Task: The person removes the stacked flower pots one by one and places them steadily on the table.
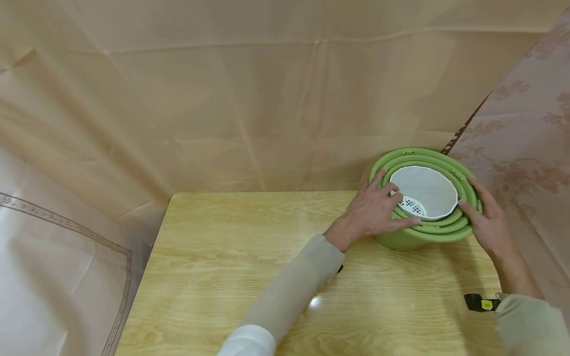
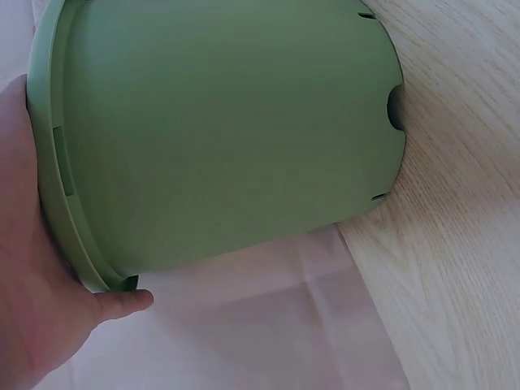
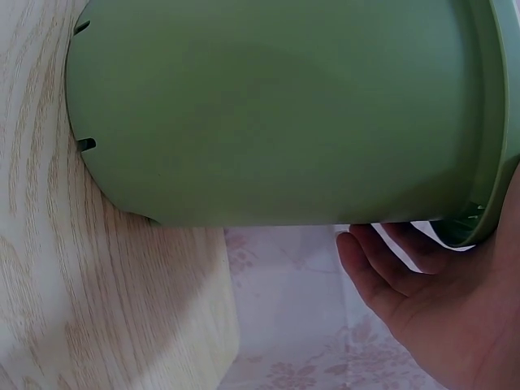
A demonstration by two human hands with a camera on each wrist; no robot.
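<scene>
A stack of green flowerpots (image 1: 401,241) stands upright at the table's far right corner, their ringed rims nested. Set inside them is a white flowerpot (image 1: 425,184) with a perforated bottom. My left hand (image 1: 369,210) grips the rims on the left side, its fingers bent near the white edge and its thumb along the front. On the right, my right hand (image 1: 494,230) holds the rim, thumb on top and fingers around the outside. Those right fingers (image 3: 378,268) show beneath the lip in the right wrist view. Slots and a notch mark the green base in the left wrist view.
The wood-grain table (image 1: 249,247) ends close behind and right of the pots. A beige cloth (image 1: 267,99) hangs along the back, and a floral cloth (image 1: 539,163) hangs on the right. A black strap piece (image 1: 474,302) sticks out from my right cuff.
</scene>
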